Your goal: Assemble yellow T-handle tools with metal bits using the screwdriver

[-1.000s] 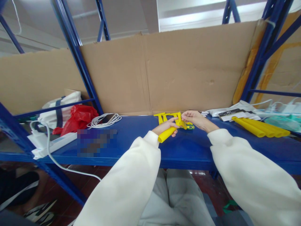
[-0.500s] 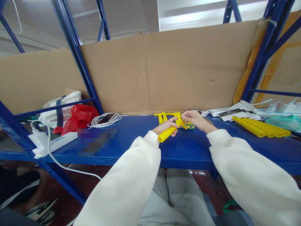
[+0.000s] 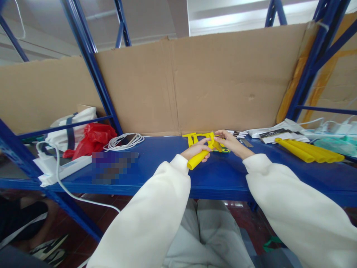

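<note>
My left hand [image 3: 196, 149] is wrapped round a yellow plastic scraper [image 3: 196, 160], its round tubular handle pointing down toward me. At the other end of the scraper, my right hand [image 3: 227, 141] has its fingertips closed on the flat head [image 3: 214, 142]; whatever small part they pinch is hidden. Behind my left hand lie several yellow T-shaped pieces [image 3: 191, 138] on the blue shelf. Partly covered by the scraper's head is a green and yellow tool handle [image 3: 225, 150], lying on the shelf beneath my hands.
Several yellow tubes [image 3: 302, 150] lie to the right, beside a black and white packet [image 3: 273, 134]. Small dark flat pieces [image 3: 245, 142] lie past my right hand. To the left are a coiled white cable [image 3: 125, 141], a red bag [image 3: 96, 136] and a power strip [image 3: 69, 167]. Cardboard [image 3: 217, 82] walls the back.
My right hand has shifted slightly left and its fingers have moved over the scraper's head. My left hand keeps its hold, almost unmoved.
</note>
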Action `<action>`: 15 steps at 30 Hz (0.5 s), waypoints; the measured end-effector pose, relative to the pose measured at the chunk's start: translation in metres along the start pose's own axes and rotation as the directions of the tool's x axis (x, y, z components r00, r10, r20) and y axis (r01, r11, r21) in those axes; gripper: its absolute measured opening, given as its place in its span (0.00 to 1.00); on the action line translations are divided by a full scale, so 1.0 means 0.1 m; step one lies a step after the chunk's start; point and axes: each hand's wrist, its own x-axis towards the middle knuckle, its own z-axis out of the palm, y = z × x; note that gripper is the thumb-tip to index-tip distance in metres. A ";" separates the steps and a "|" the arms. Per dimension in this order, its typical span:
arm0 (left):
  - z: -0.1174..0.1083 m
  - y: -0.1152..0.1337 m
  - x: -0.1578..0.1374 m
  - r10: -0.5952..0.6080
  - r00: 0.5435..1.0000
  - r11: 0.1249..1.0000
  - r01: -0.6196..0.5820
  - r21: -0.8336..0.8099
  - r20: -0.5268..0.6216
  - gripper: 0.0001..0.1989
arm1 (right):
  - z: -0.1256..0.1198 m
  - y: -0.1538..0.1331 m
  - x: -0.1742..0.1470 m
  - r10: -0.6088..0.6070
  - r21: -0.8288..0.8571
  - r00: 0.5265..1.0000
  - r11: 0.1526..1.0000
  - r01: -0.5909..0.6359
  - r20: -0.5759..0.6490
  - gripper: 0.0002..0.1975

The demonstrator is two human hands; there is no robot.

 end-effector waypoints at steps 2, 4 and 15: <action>0.01 0.00 -0.01 0.003 1.000 1.000 -0.003 0.007 -0.001 0.43 | 0.01 -0.02 0.00 0.032 0.033 0.998 0.999 -0.034 0.051 0.15; 0.02 0.01 -0.01 0.000 1.000 1.000 0.000 0.013 -0.002 0.43 | 0.02 -0.03 0.00 0.047 0.063 0.995 0.997 -0.053 0.087 0.14; 0.11 0.09 -0.08 0.074 0.990 0.982 -0.093 -0.165 -0.117 0.33 | 0.03 -0.02 0.00 0.022 -0.025 1.000 0.999 -0.022 0.018 0.17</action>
